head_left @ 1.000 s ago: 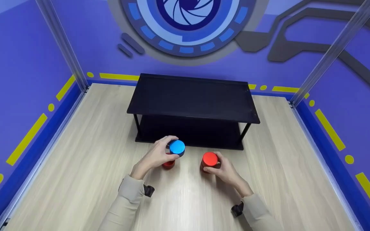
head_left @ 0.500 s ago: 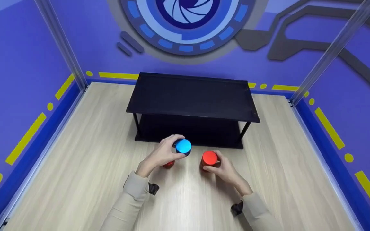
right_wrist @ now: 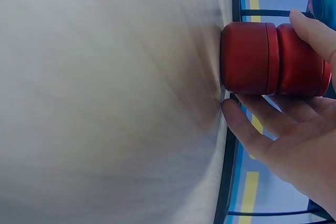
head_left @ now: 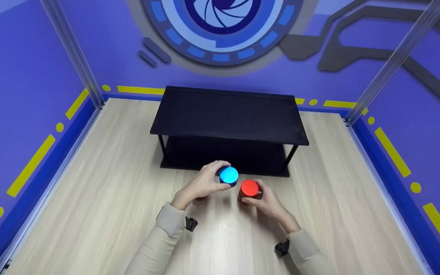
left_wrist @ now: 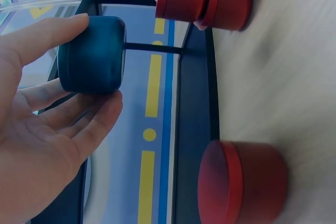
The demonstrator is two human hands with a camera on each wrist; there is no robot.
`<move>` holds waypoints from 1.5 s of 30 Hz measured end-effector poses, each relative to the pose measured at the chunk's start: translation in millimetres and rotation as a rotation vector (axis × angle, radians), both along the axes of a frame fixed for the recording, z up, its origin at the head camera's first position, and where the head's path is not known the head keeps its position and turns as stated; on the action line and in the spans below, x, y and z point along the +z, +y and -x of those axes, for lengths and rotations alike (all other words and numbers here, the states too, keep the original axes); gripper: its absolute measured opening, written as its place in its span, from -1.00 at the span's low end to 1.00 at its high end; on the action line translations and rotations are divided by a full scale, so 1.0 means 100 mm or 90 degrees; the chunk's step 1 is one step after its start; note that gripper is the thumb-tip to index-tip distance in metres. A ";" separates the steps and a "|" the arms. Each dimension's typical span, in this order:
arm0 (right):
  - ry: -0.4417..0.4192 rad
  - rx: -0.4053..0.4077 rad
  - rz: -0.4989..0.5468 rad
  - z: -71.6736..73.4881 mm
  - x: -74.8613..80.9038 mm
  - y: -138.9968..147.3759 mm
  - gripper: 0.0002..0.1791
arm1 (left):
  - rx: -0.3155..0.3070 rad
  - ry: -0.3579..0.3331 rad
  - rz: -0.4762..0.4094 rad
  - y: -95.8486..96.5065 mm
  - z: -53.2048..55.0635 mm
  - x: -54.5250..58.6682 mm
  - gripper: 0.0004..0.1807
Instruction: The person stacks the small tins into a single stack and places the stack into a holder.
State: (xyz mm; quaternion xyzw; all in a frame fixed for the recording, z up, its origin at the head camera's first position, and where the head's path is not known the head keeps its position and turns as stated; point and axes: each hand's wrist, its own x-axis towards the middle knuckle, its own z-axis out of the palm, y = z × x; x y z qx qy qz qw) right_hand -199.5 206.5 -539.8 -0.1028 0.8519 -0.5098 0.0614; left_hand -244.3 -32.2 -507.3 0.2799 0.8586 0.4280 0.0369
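A small round blue tin (head_left: 228, 175) is held off the table by my left hand (head_left: 206, 183), thumb on one side and fingers on the other. To its right, two red tins stand stacked on the table. My right hand (head_left: 269, 202) grips the upper red tin (right_wrist: 300, 62), its thumb across the side, while the lower red tin (right_wrist: 247, 59) bears on the tabletop. A third red tin (left_wrist: 260, 182) stands alone beneath my left hand; in the head view that hand covers most of it.
Just behind the tins stands a black two-tier shelf (head_left: 229, 114), its lower board (head_left: 224, 154) close to both hands. Blue-purple panels (head_left: 117, 57) with metal corner posts enclose the light wooden table (head_left: 101, 183).
My left hand has carried the blue tin rightward, away from above the lone red tin and close to the red stack. My right hand has stayed on the stack.
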 end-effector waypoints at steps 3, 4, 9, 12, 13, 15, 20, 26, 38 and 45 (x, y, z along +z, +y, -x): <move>0.006 -0.003 -0.002 0.00 0.00 0.00 -0.36 | -0.008 0.005 0.000 0.06 0.01 -0.01 -0.37; 0.008 -0.005 -0.004 0.00 -0.01 0.00 -0.36 | -0.009 0.006 0.001 0.08 0.01 -0.01 -0.37; 0.011 -0.001 0.001 0.00 -0.02 0.01 -0.36 | -0.021 -0.003 -0.005 0.18 0.01 -0.02 -0.37; 0.004 0.005 0.012 0.01 -0.03 0.01 -0.37 | -0.028 -0.017 -0.011 0.23 0.00 -0.04 -0.36; 0.001 0.007 0.015 0.03 -0.06 0.02 -0.36 | -0.029 -0.021 -0.011 0.25 0.00 -0.04 -0.36; 0.004 0.009 0.020 0.06 -0.17 0.04 -0.35 | -0.029 -0.033 -0.008 0.28 -0.01 -0.05 -0.36; 0.013 0.011 0.027 0.16 -0.39 0.12 -0.33 | -0.032 -0.043 -0.007 0.35 -0.01 -0.06 -0.35; 0.015 0.022 0.045 0.16 -0.40 0.13 -0.31 | -0.036 -0.036 -0.006 0.45 -0.01 -0.07 -0.36; 0.000 0.004 0.040 0.11 -0.33 0.07 -0.23 | -0.046 -0.021 -0.003 0.57 -0.01 -0.09 -0.38; 0.025 -0.005 0.022 0.14 -0.39 0.11 -0.25 | -0.063 -0.008 -0.007 0.59 0.01 -0.09 -0.39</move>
